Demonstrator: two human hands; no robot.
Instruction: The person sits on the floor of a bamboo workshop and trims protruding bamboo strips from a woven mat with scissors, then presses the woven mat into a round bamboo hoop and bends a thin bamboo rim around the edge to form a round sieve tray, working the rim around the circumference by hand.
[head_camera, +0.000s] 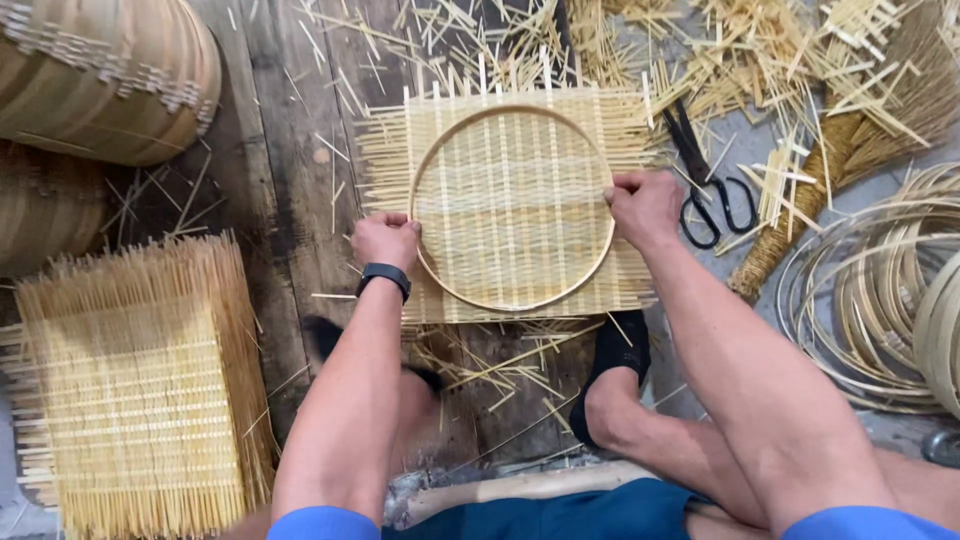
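**Head view: both hands clamped on a bamboo hoop over a woven mat**

Head view, looking straight down at a dark plank floor (290, 150). Dead centre, a square woven mat (510, 200) of pale bamboo strips, open weave, loose strip ends bristling out on all four sides. Laid flat on top of it, a round bamboo hoop (470, 292), thin, smooth, light tan, nearly filling the mat's middle. Denser crosswise bands visible through the ring, lighter and darker stripes alternating.

Left hand (386, 240) clenched on the hoop's left edge, knuckles up, black watch (384, 277) on the wrist. Right hand (644, 208) gripping the hoop's right edge, fingers curled over the rim, pressing down onto the mat. Both feet in black socks (620, 350) just below the mat, right at its lower edge.

Around the work: black scissors (705, 185) lying just right of the mat, near the right hand. Stack of similar woven mats (140, 400) at lower left. Finished round baskets (100, 80) at upper left. Coil of spare hoops (880, 300) at far right, a straw broom (860, 140) above it, and offcut slivers (740, 50) scattered thick across the top.
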